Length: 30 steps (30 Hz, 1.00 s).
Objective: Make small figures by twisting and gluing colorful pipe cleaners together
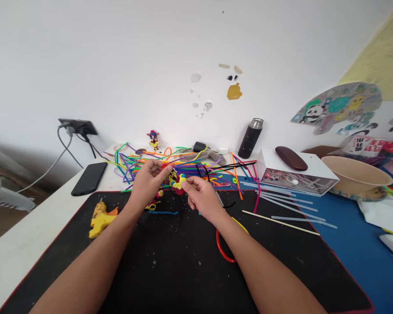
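Between my two hands, above the far part of the black mat [183,266], is a small figure made of pipe cleaners [176,179], mostly yellow with red and dark parts. My left hand [150,179] is closed on its upper left side, thumb and fingers pinched together. With thumb and forefinger my right hand [201,194] pinches its yellow right side. Some of the figure is hidden by my fingers. Just below my left hand lie pink and yellow curled pieces [154,204] and a short blue pipe cleaner [163,213].
Many coloured pipe cleaners [186,169] lie behind my hands. A yellow glue gun [100,220] and a phone [89,179] are left. Right are glue sticks [288,205], a wooden stick [280,222], a white box [298,172] and a bowl [353,168]. A black flask [250,139] and a finished doll [153,139] stand by the wall.
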Tool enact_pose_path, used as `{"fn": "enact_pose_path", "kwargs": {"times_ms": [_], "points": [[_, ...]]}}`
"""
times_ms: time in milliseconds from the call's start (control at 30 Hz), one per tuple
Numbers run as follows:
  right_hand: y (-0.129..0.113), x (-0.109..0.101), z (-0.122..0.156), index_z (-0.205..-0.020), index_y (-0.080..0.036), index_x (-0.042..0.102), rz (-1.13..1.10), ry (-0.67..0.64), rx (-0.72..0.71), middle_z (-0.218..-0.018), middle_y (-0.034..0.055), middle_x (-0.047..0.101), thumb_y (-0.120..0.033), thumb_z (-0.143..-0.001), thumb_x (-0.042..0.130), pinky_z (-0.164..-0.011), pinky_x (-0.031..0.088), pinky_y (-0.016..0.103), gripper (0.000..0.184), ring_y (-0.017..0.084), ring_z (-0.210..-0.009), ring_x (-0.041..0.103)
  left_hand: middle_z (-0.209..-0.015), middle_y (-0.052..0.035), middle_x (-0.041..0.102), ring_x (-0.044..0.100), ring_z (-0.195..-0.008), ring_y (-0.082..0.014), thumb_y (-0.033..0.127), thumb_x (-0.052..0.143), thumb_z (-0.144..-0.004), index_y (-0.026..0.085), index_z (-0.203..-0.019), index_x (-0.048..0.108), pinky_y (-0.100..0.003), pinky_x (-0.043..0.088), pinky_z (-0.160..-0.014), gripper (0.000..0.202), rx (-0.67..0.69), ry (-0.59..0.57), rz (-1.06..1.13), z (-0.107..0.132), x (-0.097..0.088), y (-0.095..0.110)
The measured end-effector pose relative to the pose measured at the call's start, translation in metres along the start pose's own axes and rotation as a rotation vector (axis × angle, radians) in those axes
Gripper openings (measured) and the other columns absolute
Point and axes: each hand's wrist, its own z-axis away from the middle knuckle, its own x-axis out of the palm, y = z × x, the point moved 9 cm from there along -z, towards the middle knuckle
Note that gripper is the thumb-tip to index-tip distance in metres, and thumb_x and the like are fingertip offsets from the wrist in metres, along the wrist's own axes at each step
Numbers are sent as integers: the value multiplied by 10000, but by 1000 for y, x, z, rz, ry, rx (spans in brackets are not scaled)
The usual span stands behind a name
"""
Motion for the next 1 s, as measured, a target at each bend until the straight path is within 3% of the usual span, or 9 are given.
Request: {"fn": "enact_pose_path", "kwargs": {"times_ms": [267,1000], "points": [[6,-2,-4,-896,-208,596,-88,20,-3,-490,-113,433,-590,-853,697,-388,291,230,397,87,-359,411,-740,12,612,562,-623,-143,693,815,-693,194,-846,571,-251,450,-542,576,-71,0,31,1,3,3],[6,0,-5,-862,-210,586,-49,2,-18,-541,-104,454,-571,-876,667,-385,300,228,370,80,-352,426,-736,16,606,568,-655,-144,627,830,-720,194,-842,575,-255,460,-581,517,-26,11,57,3,3,7]]}}
